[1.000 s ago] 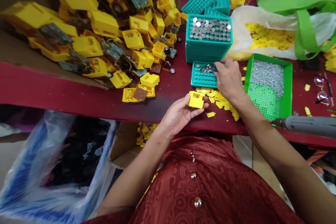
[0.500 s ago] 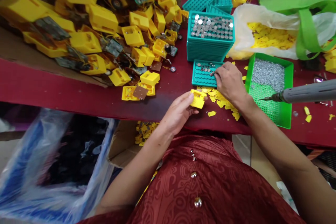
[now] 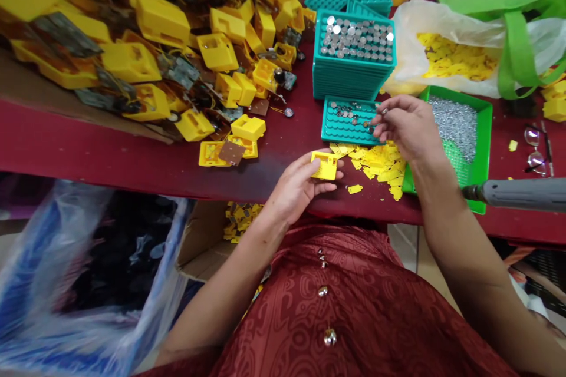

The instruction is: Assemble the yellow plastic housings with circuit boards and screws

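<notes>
My left hand (image 3: 298, 184) grips a small yellow plastic housing (image 3: 324, 166) near the table's front edge, its open compartment facing up. My right hand (image 3: 409, 123) is raised over the right end of a low teal tray (image 3: 331, 126). Its thumb and fingertips pinch a small shiny button cell (image 3: 384, 111). Several more button cells lie in the tray's upper rows. Between the hands, a heap of flat yellow plastic covers (image 3: 375, 162) spreads over the red table.
Behind the low tray stands a tall stack of teal trays (image 3: 354, 79), topped with button cells. A green basket (image 3: 481, 153) of small metal parts is at right, with a grey electric screwdriver (image 3: 522, 194) jutting over it. A cardboard box (image 3: 88, 118) of yellow housings fills the left.
My right hand has lifted from the low tray and moved right with a button cell between its fingers. My left hand has turned the yellow housing and shifted slightly left.
</notes>
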Action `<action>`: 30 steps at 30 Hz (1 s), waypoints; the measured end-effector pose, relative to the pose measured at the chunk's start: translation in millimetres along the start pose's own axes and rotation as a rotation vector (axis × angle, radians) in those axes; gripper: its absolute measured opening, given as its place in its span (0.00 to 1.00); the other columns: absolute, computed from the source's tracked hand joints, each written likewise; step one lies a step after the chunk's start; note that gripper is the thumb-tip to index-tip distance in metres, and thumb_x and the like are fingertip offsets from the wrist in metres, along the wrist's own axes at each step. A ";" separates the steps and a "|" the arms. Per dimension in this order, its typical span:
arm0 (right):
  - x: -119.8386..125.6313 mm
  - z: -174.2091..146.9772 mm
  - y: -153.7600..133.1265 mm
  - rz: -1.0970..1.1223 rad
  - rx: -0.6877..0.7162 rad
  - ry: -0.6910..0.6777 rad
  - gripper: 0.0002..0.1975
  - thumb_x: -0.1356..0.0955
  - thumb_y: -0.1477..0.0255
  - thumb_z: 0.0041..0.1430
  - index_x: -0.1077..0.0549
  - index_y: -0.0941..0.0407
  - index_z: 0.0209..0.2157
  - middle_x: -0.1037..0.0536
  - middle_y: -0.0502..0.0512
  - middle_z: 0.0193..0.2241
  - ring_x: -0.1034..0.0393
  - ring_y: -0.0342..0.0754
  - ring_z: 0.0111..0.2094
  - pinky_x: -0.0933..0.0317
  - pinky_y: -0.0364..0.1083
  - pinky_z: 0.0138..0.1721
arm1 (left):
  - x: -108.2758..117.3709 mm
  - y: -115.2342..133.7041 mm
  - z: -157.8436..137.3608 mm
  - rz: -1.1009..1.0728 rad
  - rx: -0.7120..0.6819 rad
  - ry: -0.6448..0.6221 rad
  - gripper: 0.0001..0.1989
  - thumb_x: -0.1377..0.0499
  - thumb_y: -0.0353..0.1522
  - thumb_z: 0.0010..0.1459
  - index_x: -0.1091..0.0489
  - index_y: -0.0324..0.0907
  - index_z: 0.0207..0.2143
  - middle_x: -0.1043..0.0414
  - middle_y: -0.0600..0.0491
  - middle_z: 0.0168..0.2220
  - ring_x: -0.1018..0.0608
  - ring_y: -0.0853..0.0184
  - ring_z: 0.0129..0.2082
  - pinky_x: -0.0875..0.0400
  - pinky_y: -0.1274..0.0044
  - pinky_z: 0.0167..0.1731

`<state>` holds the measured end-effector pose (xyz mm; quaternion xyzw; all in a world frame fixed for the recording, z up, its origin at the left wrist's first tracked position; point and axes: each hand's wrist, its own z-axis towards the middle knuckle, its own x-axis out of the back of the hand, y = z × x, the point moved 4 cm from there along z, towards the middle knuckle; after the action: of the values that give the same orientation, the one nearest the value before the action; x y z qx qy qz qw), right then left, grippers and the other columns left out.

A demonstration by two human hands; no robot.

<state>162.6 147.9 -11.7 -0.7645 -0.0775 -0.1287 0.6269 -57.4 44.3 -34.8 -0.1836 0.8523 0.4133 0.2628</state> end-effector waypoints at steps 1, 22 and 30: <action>0.3 -0.1 -0.9 0.090 -0.062 -0.033 0.06 0.33 0.77 0.55 0.27 0.55 0.35 0.24 0.51 0.29 0.32 0.40 0.23 0.34 0.43 0.26 | 0.6 -0.3 0.1 0.002 -0.002 0.000 0.12 0.32 0.30 0.63 0.23 0.37 0.49 0.14 0.45 0.42 0.12 0.64 0.38 0.18 0.79 0.33; -29.9 -67.5 -23.7 -0.390 0.379 -0.082 0.05 0.28 0.73 0.62 0.19 0.54 0.31 0.26 0.52 0.27 0.34 0.45 0.30 0.35 0.49 0.40 | 4.3 -5.6 -1.6 0.014 -0.078 0.041 0.12 0.35 0.30 0.68 0.20 0.41 0.53 0.17 0.47 0.53 0.15 0.65 0.48 0.18 0.74 0.49; -73.0 -82.9 -10.0 -0.255 0.165 -0.096 0.05 0.26 0.77 0.57 0.22 0.58 0.28 0.33 0.45 0.23 0.44 0.38 0.25 0.46 0.44 0.33 | 8.2 -15.3 0.1 0.147 -0.241 0.015 0.20 0.30 0.37 0.63 0.22 0.44 0.56 0.20 0.48 0.58 0.18 0.60 0.56 0.20 0.70 0.55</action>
<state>81.9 71.9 -8.7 -0.6997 -0.2141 -0.1638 0.6617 -55.7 34.5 -49.1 -0.1540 0.8095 0.5295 0.2014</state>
